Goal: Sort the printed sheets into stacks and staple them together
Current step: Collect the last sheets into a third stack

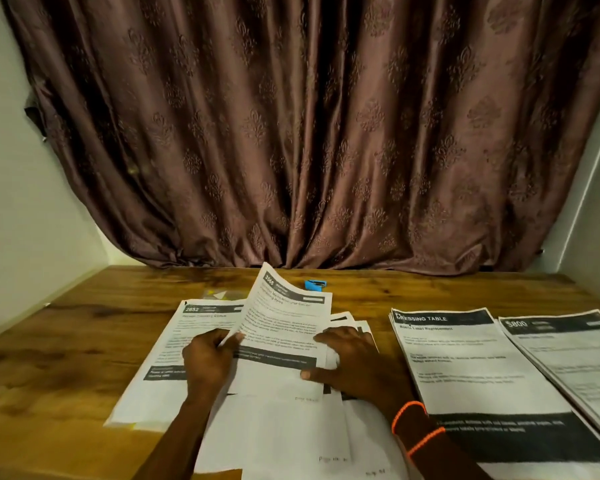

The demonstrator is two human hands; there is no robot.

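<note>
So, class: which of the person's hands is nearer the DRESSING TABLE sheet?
Right. The right hand lies just left of the DRESSING TABLE sheet; the left hand is farther left, holding the lifted sheet.

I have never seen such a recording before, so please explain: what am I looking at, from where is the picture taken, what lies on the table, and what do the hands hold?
There is no machine. A camera worn on a person's head looks down at their two bare hands. On the wooden table lie printed sheets in stacks: one headed 2652, one headed DRESSING TABLE, one headed $800. The left hand pinches a lifted sheet; the right hand rests flat on the loose middle pile. A small blue stapler lies behind.
</note>
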